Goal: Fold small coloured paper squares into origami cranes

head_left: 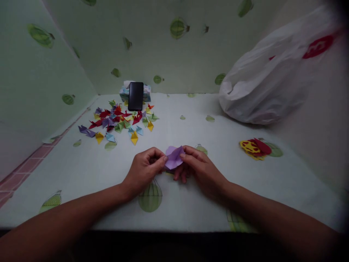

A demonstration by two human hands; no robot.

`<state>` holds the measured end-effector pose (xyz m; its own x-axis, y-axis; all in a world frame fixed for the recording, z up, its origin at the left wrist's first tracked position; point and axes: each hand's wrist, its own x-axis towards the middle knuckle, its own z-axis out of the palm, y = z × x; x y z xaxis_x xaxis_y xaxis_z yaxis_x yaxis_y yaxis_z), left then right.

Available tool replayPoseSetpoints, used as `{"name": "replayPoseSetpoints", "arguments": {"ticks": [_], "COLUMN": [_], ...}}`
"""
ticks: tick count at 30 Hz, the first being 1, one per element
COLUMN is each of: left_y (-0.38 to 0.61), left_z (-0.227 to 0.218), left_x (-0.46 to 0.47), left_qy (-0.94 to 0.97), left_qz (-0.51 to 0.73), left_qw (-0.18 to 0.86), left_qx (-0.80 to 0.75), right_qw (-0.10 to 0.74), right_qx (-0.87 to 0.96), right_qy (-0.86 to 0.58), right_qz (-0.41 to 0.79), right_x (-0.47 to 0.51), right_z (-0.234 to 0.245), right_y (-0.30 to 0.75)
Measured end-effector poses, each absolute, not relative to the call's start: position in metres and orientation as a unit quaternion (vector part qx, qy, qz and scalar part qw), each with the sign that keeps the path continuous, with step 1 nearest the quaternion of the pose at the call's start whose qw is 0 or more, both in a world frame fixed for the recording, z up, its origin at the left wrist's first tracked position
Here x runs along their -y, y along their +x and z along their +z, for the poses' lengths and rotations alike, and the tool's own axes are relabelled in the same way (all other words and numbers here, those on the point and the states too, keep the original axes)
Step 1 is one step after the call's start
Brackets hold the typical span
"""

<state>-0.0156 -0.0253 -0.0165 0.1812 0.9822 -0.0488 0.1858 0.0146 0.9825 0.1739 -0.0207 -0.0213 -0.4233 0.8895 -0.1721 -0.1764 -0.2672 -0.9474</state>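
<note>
A small sheet of purple origami paper (173,158), creased and partly folded, is held up just above the table between both hands. My left hand (145,165) pinches its left edge between thumb and forefinger. On the other side, my right hand (200,167) grips the right edge the same way, its lower fingers curled beneath the paper. Further back on the left lies a loose heap of folded paper cranes (120,122) in red, purple, yellow, green and light blue.
Behind the cranes, a black phone (135,96) leans upright against a tissue box (124,94). At the right lie red and yellow cut-out pieces (255,148). A bulky white plastic bag (261,83) stands at the back right. Walls border the table (89,171) at the back and sides.
</note>
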Motion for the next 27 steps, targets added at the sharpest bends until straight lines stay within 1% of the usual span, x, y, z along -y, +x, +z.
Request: {"name": "replayPoseSetpoints", "arguments": {"ticks": [4, 11, 14, 16, 21, 24, 27], "left_y": [-0.0158, -0.018, -0.0194, -0.0194, -0.0166, -0.0152, -0.0143], "left_z": [-0.0169, -0.0217, -0.0215, -0.0208, -0.0199, -0.0203, -0.0211], "left_x": [0.0263, 0.0274, 0.0292, 0.0302, 0.0285, 0.0264, 0.0262], "left_qy": [0.601, 0.677, 0.699, 0.702, 0.606, 0.57, 0.567], "left_qz": [0.399, 0.419, 0.424, 0.425, 0.436, 0.412, 0.38], "left_qw": [0.479, 0.379, 0.359, 0.381, 0.504, 0.566, 0.616], "left_qx": [-0.5, -0.472, -0.451, -0.426, -0.435, -0.431, -0.394], "right_qw": [0.377, 0.391, 0.396, 0.401, 0.412, 0.404, 0.381], "right_qx": [0.465, 0.453, 0.442, 0.432, 0.41, 0.411, 0.428], "right_qy": [-0.373, -0.342, -0.343, -0.348, -0.318, -0.277, -0.259], "right_qz": [0.709, 0.725, 0.728, 0.729, 0.749, 0.769, 0.777], "right_x": [0.0209, 0.0213, 0.0215, 0.0216, 0.0202, 0.0192, 0.0196], "right_z": [-0.0203, -0.0226, -0.0231, -0.0227, -0.0216, -0.0234, -0.0268], "right_y": [0.1733, 0.1723, 0.1724, 0.173, 0.1757, 0.1767, 0.1765]}}
